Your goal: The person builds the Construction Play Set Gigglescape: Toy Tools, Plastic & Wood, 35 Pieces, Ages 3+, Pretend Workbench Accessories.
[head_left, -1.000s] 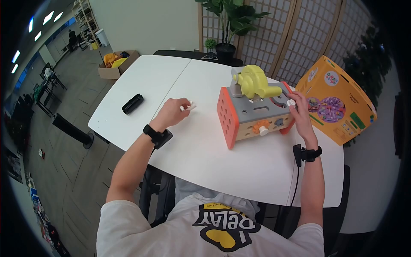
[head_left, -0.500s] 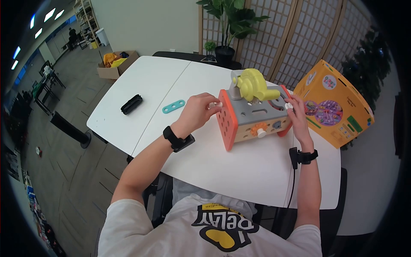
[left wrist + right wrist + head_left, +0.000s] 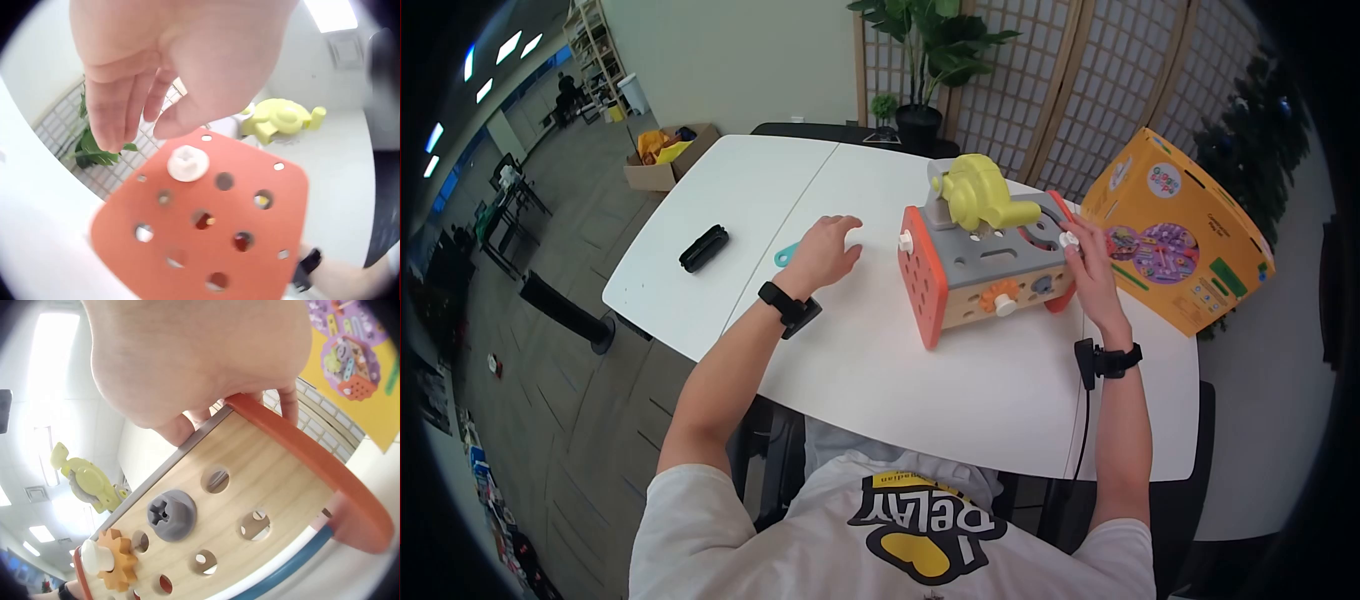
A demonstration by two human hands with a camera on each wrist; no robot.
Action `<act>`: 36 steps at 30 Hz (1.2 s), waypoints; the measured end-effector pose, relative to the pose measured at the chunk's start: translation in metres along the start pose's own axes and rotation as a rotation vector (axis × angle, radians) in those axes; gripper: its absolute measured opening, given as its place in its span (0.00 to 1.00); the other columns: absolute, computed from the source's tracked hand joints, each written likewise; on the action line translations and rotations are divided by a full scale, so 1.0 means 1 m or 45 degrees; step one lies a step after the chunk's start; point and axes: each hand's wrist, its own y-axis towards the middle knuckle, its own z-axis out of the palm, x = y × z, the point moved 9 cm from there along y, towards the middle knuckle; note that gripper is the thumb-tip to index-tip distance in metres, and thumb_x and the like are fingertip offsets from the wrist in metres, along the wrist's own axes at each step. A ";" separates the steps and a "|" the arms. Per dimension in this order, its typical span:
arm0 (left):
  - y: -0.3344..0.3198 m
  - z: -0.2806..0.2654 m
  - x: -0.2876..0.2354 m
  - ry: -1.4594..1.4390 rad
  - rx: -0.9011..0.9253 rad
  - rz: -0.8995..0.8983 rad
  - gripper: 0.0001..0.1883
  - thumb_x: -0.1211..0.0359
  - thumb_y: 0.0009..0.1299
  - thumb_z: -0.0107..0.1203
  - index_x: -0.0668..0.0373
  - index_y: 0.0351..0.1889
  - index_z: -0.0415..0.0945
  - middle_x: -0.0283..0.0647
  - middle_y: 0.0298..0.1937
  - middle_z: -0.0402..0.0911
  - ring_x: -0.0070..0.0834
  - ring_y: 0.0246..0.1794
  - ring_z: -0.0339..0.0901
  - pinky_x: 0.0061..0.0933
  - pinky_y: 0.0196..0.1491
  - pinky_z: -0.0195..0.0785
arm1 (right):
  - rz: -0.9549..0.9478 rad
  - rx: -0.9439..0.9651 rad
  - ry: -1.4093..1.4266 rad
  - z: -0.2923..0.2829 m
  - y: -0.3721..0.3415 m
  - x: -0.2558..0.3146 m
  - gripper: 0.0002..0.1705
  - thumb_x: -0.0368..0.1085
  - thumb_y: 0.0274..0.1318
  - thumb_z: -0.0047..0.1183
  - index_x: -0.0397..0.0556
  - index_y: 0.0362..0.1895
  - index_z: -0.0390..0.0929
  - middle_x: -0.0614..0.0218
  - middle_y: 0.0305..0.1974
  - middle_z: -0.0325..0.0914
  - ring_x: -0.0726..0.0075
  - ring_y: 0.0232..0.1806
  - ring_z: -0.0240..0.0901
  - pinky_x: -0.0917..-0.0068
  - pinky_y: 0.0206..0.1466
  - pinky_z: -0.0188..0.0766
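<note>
Beyond the white table [image 3: 850, 400], a potted plant [image 3: 919, 126] stands at the far side in front of a lattice screen [image 3: 1050, 90], and an orange printed box [image 3: 1185, 240] sits at the right. The toy workbench [image 3: 1010, 250] stands on the right half of the table, its red left panel [image 3: 206, 219] dotted with holes. A white bolt [image 3: 187, 164] sits in that panel, near its top edge. The left hand [image 3: 825, 255] is just left of the panel, apart from the bolt, with fingers loosely bent and nothing in its grasp. A teal strip [image 3: 784, 256] lies beside it, partly hidden by the wrist. The right hand [image 3: 1097, 268] grips the workbench's right end, fingers reaching over the top edge (a white piece [image 3: 1069, 240] shows by the thumb, though whether it is pinched I cannot tell). On the near wooden side are an orange gear [image 3: 117, 559] and, to its right, a grey nut [image 3: 172, 515]. A yellow toy saw [image 3: 980, 190] stands on the grey top, toward the left. A black case [image 3: 704, 248] lies at the far left of the table.
</note>
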 end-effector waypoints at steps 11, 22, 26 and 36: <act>-0.026 0.005 -0.089 -0.739 0.130 0.321 0.74 0.42 0.51 0.80 0.50 0.86 0.36 0.46 0.86 0.48 0.46 0.83 0.53 0.49 0.77 0.58 | 0.573 0.187 0.543 0.026 -0.042 -0.074 0.32 0.50 0.73 0.57 0.41 0.69 0.68 0.59 0.61 0.78 0.64 0.56 0.78 0.66 0.60 0.75; -0.016 0.018 -0.058 -1.014 0.095 -0.082 0.48 0.39 0.75 0.53 0.58 0.84 0.50 0.50 0.72 0.71 0.40 0.67 0.72 0.40 0.68 0.66 | 0.467 -0.064 -0.090 -0.016 -0.023 0.006 0.25 0.49 0.68 0.63 0.36 0.51 0.84 0.64 0.31 0.87 0.75 0.31 0.82 0.75 0.39 0.77; -0.016 0.023 -0.049 -1.256 0.122 -0.379 0.42 0.35 0.82 0.30 0.60 0.78 0.63 0.49 0.64 0.79 0.36 0.62 0.75 0.40 0.63 0.70 | 0.440 0.064 -0.023 -0.011 -0.023 0.028 0.25 0.48 0.67 0.62 0.37 0.54 0.83 0.63 0.30 0.87 0.77 0.26 0.79 0.76 0.34 0.74; -0.020 0.030 -0.038 -0.977 0.312 -0.585 0.59 0.21 0.71 0.11 0.59 0.75 0.68 0.51 0.61 0.80 0.38 0.56 0.79 0.39 0.57 0.74 | 0.407 0.091 0.285 0.009 -0.026 0.009 0.22 0.42 0.71 0.53 0.39 0.60 0.80 0.60 0.41 0.87 0.72 0.39 0.81 0.72 0.50 0.75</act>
